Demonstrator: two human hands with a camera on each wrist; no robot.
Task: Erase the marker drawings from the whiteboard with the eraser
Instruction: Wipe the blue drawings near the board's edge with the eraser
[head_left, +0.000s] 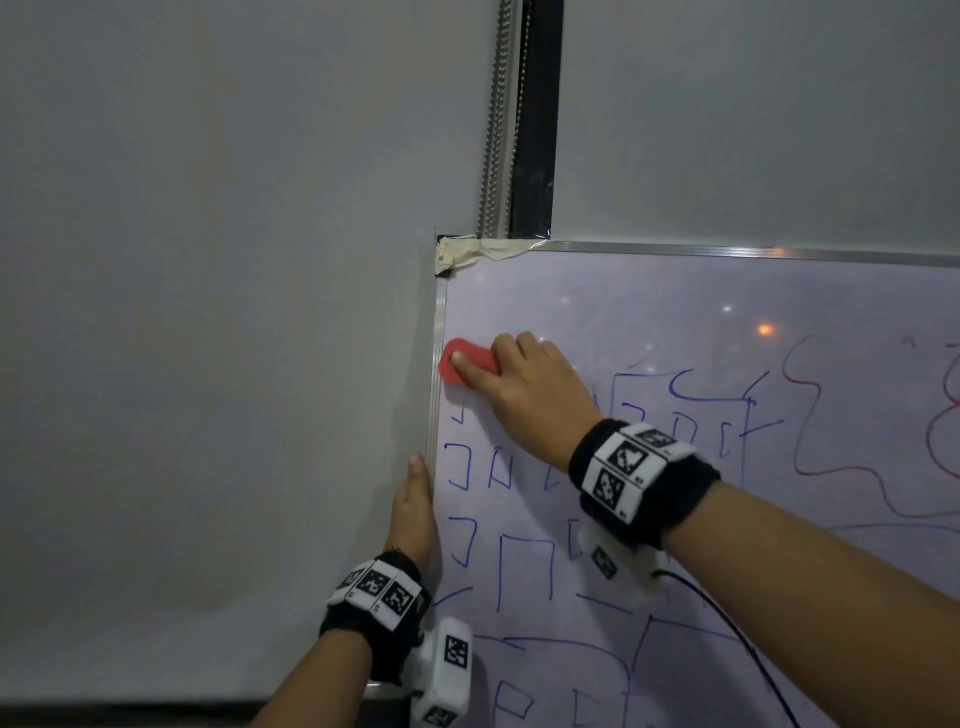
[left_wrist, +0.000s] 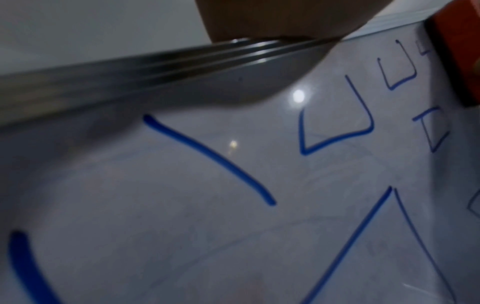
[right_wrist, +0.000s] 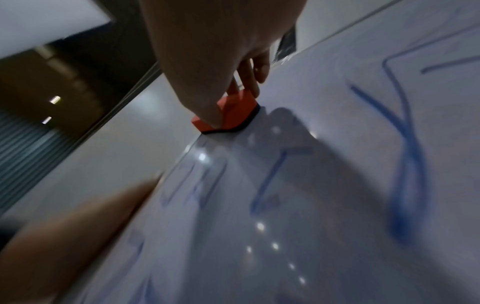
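A whiteboard (head_left: 675, 312) with a metal frame (head_left: 439, 332) hangs in front of me. Blue box-like marker drawings (head_left: 524, 566) cover its left part, and red squiggles (head_left: 810, 431) run at the right. A red eraser (head_left: 457, 376) with a dark felt base (right_wrist: 246, 123) lies flat on the board by the left frame, near the top corner. My right hand (head_left: 485, 358) grips it, thumb on one side and fingers on the other. My left hand (head_left: 415, 483) rests with straight fingers along the left frame, below the eraser. The left wrist view shows the eraser (left_wrist: 459, 51) at the top right.
Beige tape (head_left: 467, 252) wraps the board's top left corner. A bead chain (head_left: 496, 119) and a dark window strip (head_left: 535, 119) run up above it, between grey blinds (head_left: 208, 312). A black cable (head_left: 727, 634) hangs from my right wrist across the board.
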